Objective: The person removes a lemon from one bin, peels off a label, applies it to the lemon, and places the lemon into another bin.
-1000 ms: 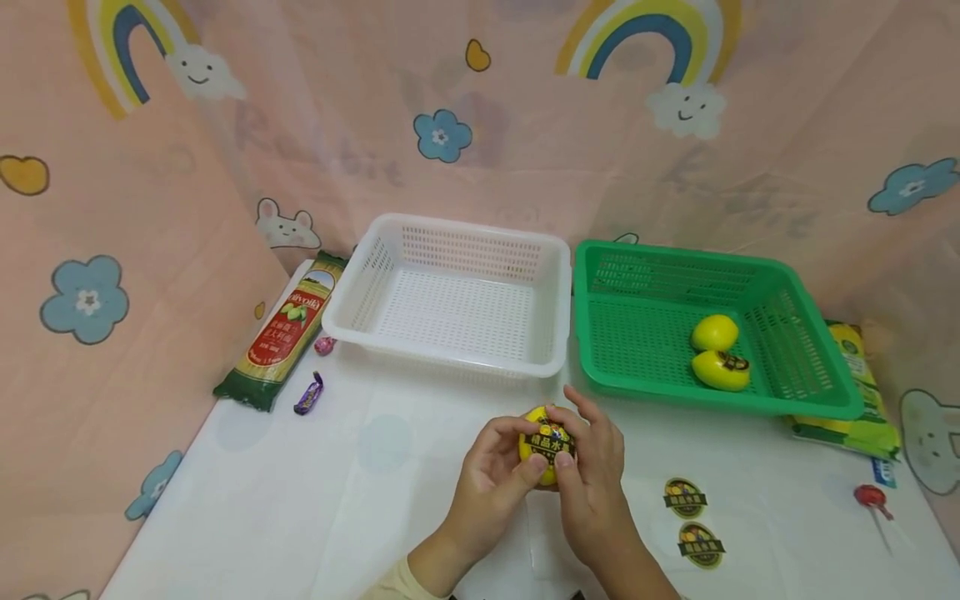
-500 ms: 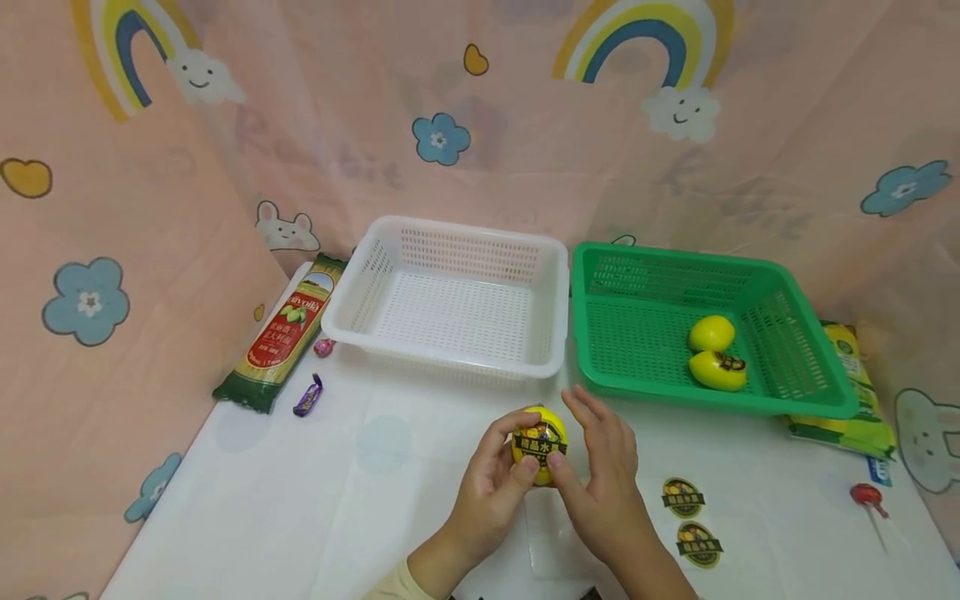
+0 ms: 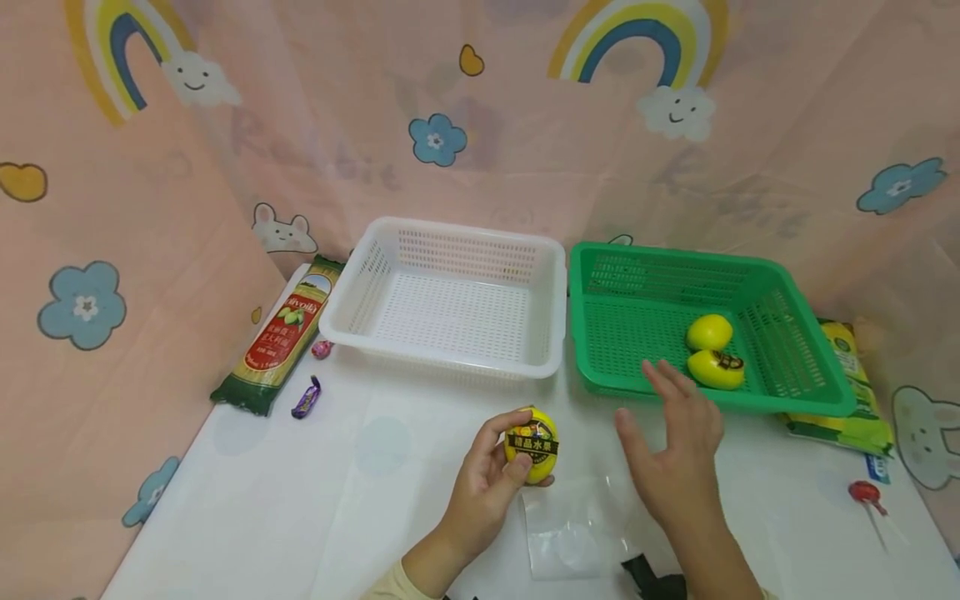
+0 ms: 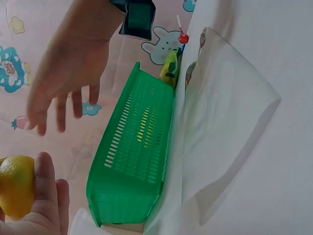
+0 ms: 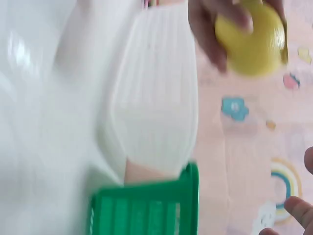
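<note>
Indoors | white table (image 3: 300, 500) | pink wall | left hand (image 3: 487, 483) grips lemon (image 3: 532, 444) | right hand (image 3: 675, 458) spread, empty

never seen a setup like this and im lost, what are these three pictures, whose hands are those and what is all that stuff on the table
No machine here: a person wears three cameras. The wide picture comes from the head, the other two from each wrist, so they look sideways and blurry.

The left hand grips a yellow fruit bearing a dark sticker. The right hand hovers open, holding nothing.

On the white table stand a white basket and a green basket holding two more yellow fruits. Around them lie a pasta packet, two small wrapped candies, a yellow-green packet, a red lollipop and a clear plastic sheet.
</note>
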Demonstrator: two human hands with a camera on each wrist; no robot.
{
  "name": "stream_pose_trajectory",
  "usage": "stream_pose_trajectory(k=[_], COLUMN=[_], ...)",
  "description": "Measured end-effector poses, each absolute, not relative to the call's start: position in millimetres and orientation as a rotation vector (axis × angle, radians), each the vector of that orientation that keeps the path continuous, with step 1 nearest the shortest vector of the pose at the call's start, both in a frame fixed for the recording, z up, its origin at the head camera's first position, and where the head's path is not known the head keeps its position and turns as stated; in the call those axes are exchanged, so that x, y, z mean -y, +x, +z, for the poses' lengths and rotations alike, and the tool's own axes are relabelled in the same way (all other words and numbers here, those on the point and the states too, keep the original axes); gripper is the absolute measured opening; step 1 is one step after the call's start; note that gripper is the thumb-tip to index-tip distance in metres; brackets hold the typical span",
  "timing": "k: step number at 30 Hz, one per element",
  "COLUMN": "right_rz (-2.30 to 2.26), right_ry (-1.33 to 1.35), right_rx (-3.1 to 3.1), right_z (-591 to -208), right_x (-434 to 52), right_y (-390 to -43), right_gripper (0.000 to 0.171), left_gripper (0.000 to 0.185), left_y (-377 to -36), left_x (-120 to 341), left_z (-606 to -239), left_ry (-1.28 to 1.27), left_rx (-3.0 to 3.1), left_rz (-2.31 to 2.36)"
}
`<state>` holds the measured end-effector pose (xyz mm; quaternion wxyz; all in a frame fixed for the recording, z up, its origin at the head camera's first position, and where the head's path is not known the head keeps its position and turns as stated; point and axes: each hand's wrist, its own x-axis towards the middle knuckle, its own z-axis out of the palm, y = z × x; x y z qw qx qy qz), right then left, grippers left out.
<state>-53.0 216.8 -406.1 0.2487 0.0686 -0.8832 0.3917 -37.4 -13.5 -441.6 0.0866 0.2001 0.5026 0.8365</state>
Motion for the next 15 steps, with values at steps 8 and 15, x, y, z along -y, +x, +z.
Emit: stream_pose_trajectory(k=[8, 15], right_rz=[0.989, 0.902], right_ry=[-0.15, -0.404], right_rx=[2.375, 2.392], right_z=[-412, -430], right_x=[-281, -307], right_y=[-72, -80], right_gripper=[0.054, 0.041], left_gripper=[0.043, 0.044], left_y=[-40, -45], left_x=[17, 20], left_z=[-441, -443], left_ry=[0.53, 0.464], left_rx=[-1.532, -1.551], left_rz=[2.488, 2.493])
